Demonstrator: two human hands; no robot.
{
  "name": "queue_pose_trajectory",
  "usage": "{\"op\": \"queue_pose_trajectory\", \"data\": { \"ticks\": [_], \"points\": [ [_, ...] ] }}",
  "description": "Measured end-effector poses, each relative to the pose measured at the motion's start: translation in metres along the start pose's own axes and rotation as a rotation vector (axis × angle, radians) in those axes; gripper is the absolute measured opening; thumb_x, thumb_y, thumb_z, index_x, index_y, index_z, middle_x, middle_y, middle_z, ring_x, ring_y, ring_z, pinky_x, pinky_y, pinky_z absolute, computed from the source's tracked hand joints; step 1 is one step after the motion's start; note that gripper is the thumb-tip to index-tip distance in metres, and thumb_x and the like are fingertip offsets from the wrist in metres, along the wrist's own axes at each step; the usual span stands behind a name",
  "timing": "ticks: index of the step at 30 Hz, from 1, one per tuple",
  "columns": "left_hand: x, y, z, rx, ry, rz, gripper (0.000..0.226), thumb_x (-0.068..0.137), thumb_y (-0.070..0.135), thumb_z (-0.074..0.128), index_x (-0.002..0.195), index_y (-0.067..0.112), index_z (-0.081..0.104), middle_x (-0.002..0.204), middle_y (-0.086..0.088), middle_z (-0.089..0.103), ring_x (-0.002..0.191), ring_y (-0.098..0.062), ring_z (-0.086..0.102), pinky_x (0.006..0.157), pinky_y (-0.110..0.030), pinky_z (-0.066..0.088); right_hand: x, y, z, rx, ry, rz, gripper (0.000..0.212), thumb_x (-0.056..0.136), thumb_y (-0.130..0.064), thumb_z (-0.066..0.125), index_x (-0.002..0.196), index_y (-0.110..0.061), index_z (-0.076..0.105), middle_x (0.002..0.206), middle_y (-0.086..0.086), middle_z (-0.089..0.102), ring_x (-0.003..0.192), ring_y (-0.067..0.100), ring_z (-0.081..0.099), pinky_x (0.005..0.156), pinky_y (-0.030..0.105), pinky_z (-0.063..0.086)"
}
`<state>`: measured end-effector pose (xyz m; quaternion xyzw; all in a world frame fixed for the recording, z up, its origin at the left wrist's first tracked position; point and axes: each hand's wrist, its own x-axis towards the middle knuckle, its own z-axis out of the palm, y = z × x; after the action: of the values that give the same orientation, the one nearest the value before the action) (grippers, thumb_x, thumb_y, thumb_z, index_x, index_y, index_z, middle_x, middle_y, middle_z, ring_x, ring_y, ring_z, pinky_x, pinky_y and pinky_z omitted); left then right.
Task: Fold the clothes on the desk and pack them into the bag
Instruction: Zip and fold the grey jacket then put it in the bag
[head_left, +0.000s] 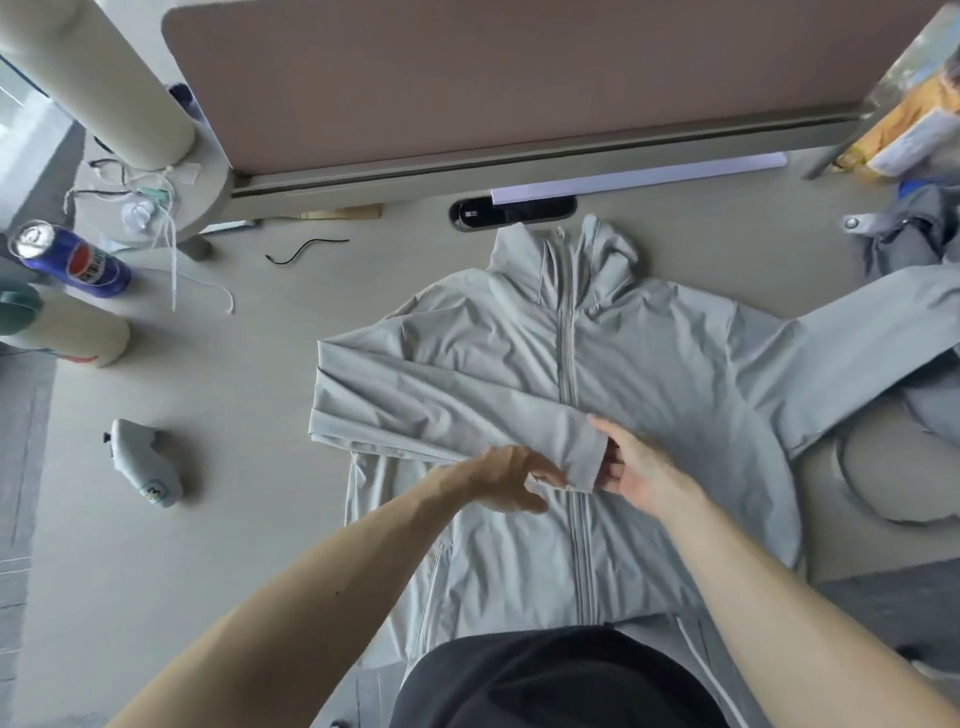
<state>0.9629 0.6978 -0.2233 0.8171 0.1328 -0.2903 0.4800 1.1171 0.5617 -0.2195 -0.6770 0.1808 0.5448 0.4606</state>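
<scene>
We look down on a pale beige table (234, 364). A dull pink partition (519, 78) closes it off at 12 o'clock, and a round cream pillar (104, 78) stands at 10 o'clock.

The light grey jacket (675, 364) lies flat and zipped in the middle of the table, collar toward 12 o'clock. One sleeve (441, 410) is folded across the chest. Its cuff (582, 457) sits just past the zip. The left hand (511, 478) has its grip clamped on the cuff's lower corner, thumb against curled fingers. The right hand (639, 467) touches the cuff's end with straight fingers, grip apart.

The jacket's hem is hidden behind the person's dark top (561, 675). The other sleeve (857, 343) runs out of view at 3 o'clock. It lies over a grey bag (904, 244), which is cut off by the edge and hard to make out. A grey strap (852, 493) loops just below it.

At 9 o'clock stand a blue can (72, 257) and a cream cup (67, 327). A grey controller (143, 462) lies at 8 o'clock. A black cord (306, 249) and a white string (197, 280) lie near 11 o'clock, all well apart from the jacket.
</scene>
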Motion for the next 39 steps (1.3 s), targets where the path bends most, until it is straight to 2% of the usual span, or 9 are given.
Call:
{"op": "queue_pose_trajectory", "data": {
  "ticks": [4, 8, 12, 18, 20, 22, 27, 35, 39],
  "points": [
    [-0.017, -0.023, -0.037, -0.121, 0.371, 0.001, 0.035, 0.083, 0.008, 0.074, 0.117, 0.01, 0.071, 0.113, -0.005, 0.073, 0.102, -0.018, 0.069, 0.077, -0.008, 0.044, 0.009, 0.008, 0.011, -0.092, 0.034, -0.121, 0.039, 0.079, -0.014, 0.08, 0.114, -0.006, 0.065, 0.103, 0.014, 0.073, 0.085, 0.027, 0.069, 0.08, 0.043, 0.056],
    [-0.041, -0.068, -0.096, 0.093, 0.635, -0.198, 0.044, 0.075, 0.028, 0.064, 0.118, 0.022, 0.068, 0.128, -0.007, 0.065, 0.117, -0.026, 0.062, 0.095, -0.034, 0.047, 0.019, 0.01, 0.019, -0.19, 0.11, -0.262, 0.022, 0.075, -0.004, 0.081, 0.094, -0.01, 0.07, 0.098, 0.013, 0.074, 0.082, 0.022, 0.071, 0.078, 0.036, 0.058],
    [-0.066, -0.107, -0.151, 0.441, 0.499, -0.436, 0.051, 0.08, 0.042, 0.066, 0.129, 0.043, 0.054, 0.145, 0.007, 0.051, 0.135, -0.022, 0.043, 0.102, -0.046, 0.028, -0.003, -0.013, 0.017, -0.12, 0.0, -0.396, 0.016, 0.085, -0.001, 0.071, 0.1, -0.005, 0.072, 0.092, 0.005, 0.076, 0.085, 0.019, 0.073, 0.078, 0.034, 0.059],
    [-0.069, -0.115, -0.181, 0.642, 0.129, -0.544, 0.066, 0.077, 0.065, 0.069, 0.135, 0.041, 0.05, 0.116, 0.007, 0.062, 0.127, -0.02, 0.041, 0.098, -0.045, 0.024, -0.012, -0.051, -0.012, 0.008, -0.048, -0.535, 0.02, 0.082, -0.013, 0.071, 0.101, -0.009, 0.066, 0.085, -0.004, 0.076, 0.075, 0.008, 0.071, 0.069, 0.022, 0.057],
    [-0.066, -0.118, -0.186, 0.698, 0.006, -0.564, 0.051, 0.075, 0.061, 0.074, 0.116, 0.038, 0.055, 0.099, 0.011, 0.058, 0.12, -0.019, 0.04, 0.098, -0.047, 0.025, -0.008, -0.06, -0.025, -0.066, -0.021, -0.541, 0.05, 0.068, -0.03, 0.078, 0.108, -0.002, 0.066, 0.095, 0.002, 0.076, 0.085, 0.013, 0.071, 0.073, 0.023, 0.058],
    [-0.066, -0.122, -0.192, 0.717, -0.05, -0.556, 0.041, 0.076, 0.054, 0.077, 0.1, 0.029, 0.055, 0.092, 0.012, 0.056, 0.115, -0.016, 0.039, 0.098, -0.047, 0.026, 0.001, -0.068, -0.039, -0.117, 0.006, -0.533, 0.037, 0.084, -0.018, 0.072, 0.116, -0.001, 0.065, 0.101, 0.003, 0.075, 0.091, 0.016, 0.07, 0.077, 0.023, 0.058],
    [-0.071, -0.124, -0.211, 0.608, 0.039, -0.434, 0.057, 0.088, 0.063, 0.061, 0.132, 0.027, 0.06, 0.113, 0.005, 0.057, 0.106, -0.016, 0.048, 0.098, -0.039, 0.025, 0.022, -0.074, -0.063, -0.195, 0.094, -0.495, 0.018, 0.098, -0.005, 0.056, 0.112, -0.009, 0.067, 0.084, -0.011, 0.076, 0.077, 0.004, 0.07, 0.074, 0.02, 0.057],
    [-0.069, -0.118, -0.229, 0.655, 0.292, -0.329, 0.05, 0.081, 0.073, 0.061, 0.09, 0.023, 0.063, 0.078, 0.004, 0.059, 0.094, -0.024, 0.059, 0.088, -0.041, 0.025, 0.023, -0.078, -0.069, -0.371, 0.288, -0.637, 0.003, 0.09, -0.016, 0.07, 0.091, -0.015, 0.067, 0.075, -0.003, 0.07, 0.059, -0.003, 0.063, 0.052, 0.013, 0.047],
    [-0.06, -0.123, -0.2, 0.709, 0.376, -0.403, 0.043, 0.083, 0.058, 0.068, 0.114, 0.031, 0.057, 0.105, 0.002, 0.063, 0.11, -0.024, 0.052, 0.088, -0.041, 0.026, 0.042, -0.063, -0.078, -0.769, 0.41, -0.586, 0.021, 0.083, -0.031, 0.073, 0.085, -0.011, 0.066, 0.084, 0.01, 0.071, 0.085, 0.033, 0.068, 0.07, 0.039, 0.051]
  ]
}}
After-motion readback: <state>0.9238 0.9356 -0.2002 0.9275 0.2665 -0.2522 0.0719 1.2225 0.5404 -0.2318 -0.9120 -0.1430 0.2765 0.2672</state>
